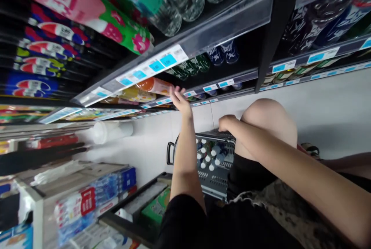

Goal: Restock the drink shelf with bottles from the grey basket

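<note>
Black sleeve [184, 214] of the person's left arm is among the nearest things in the head view, and beyond it the bare forearm extends towards the shelves. At its end, the left hand [181, 101] is beside the base of an orange bottle [153, 85] with a pinkish label, which lies next to yellow bottles [135, 94] below a shelf edge with price labels [155, 65]. The fingers of this hand look spread and not closed around anything; whether the tips touch the bottle, one cannot tell. The right hand [227, 122] is bent beside the bare knee [269, 125], near the rim of a grey basket [213, 181]; its fingers are turned away, so it is not possible to say if they grip something. Inside the basket stand several bottles with white caps [208, 156]. To handle the orange bottle well, it seems better to put the fingers around its body rather than only at the base, to keep the wrist clear of the shelf edge, and to draw it straight outwards, so that the neighbouring yellow bottles are not knocked.
</note>
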Demonstrator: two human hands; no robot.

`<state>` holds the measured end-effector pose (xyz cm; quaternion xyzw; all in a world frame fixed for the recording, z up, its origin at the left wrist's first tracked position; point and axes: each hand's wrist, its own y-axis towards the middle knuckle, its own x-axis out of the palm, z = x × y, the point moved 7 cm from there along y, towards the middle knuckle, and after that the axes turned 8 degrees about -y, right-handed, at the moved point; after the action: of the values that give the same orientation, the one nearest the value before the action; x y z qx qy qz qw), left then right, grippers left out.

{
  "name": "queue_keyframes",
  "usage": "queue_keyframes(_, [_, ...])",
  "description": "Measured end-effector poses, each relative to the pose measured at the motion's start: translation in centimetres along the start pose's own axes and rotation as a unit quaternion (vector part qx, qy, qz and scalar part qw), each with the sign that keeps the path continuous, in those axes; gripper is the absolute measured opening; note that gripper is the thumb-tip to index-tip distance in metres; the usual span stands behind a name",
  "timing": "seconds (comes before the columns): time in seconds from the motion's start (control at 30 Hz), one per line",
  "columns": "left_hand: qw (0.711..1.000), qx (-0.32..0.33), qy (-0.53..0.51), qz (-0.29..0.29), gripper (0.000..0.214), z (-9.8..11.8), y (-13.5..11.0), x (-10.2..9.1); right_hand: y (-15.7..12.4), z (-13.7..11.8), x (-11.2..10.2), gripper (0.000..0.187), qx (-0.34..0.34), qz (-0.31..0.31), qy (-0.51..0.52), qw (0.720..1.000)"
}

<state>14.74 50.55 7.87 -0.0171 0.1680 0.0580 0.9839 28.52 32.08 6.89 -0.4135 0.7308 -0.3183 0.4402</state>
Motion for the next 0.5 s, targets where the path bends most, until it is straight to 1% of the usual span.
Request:
queue_keyframes(0.03, [1.000, 0.005, 0.014, -0.014, 0.048, -2.0, -4.1, -0.6, -0.1, 0.3, 0.1, 0.036, 0.003, -0.001, -0.001, 1.000])
queue_keyframes(0.07, [0.998, -0.020, 0.045, -0.029, 0.048, -4.4, -8.5, -1.5, -0.1, 0.4, 0.2, 0.035, 0.006, -0.001, -0.002, 1.000])
queue_keyframes(0.1, [0.994, -0.063, 0.085, -0.040, 0.048, -7.1, -13.2, -2.7, -0.2, 0.5, 0.3, 0.034, 0.008, -0.001, -0.003, 1.000])
queue_keyframes(0.13, [0.982, -0.118, 0.138, -0.060, 0.049, -9.7, -17.9, -4.1, -0.3, 0.5, 0.5, 0.033, 0.009, -0.002, -0.006, 1.000])
queue_keyframes(0.17, [0.959, -0.175, 0.202, -0.089, 0.049, -12.1, -22.7, -5.5, -0.5, 0.4, 0.7, 0.033, 0.010, -0.007, -0.011, 1.000])
queue_keyframes(0.2, [0.931, -0.223, 0.263, -0.121, 0.049, -14.1, -27.2, -7.0, -0.6, 0.2, 0.9, 0.033, 0.010, -0.011, -0.018, 1.000])
queue_keyframes(0.23, [0.916, -0.254, 0.278, -0.137, 0.047, -15.4, -31.3, -8.6, -0.8, 0.0, 1.1, 0.033, 0.008, -0.015, -0.027, 0.999])
queue_keyframes(0.27, [0.906, -0.276, 0.283, -0.150, 0.043, -16.2, -34.8, -10.0, -1.0, -0.3, 1.3, 0.033, 0.005, -0.018, -0.035, 0.999])
queue_keyframes(0.3, [0.898, -0.293, 0.283, -0.169, 0.040, -16.7, -37.8, -11.1, -1.3, -0.5, 1.4, 0.034, 0.004, -0.020, -0.042, 0.999])
queue_keyframes(0.37, [0.877, -0.331, 0.277, -0.213, 0.032, -17.2, -42.3, -12.7, -1.8, -0.9, 1.6, 0.037, 0.007, -0.025, -0.045, 0.999])
queue_keyframes(0.43, [0.850, -0.373, 0.266, -0.259, 0.023, -17.4, -45.1, -13.5, -2.2, -1.2, 1.8, 0.039, 0.016, -0.029, -0.041, 0.999])
queue_keyframes(0.5, [0.821, -0.416, 0.256, -0.295, 0.015, -17.7, -46.6, -13.8, -2.5, -1.2, 2.0, 0.041, 0.025, -0.024, -0.035, 0.999])
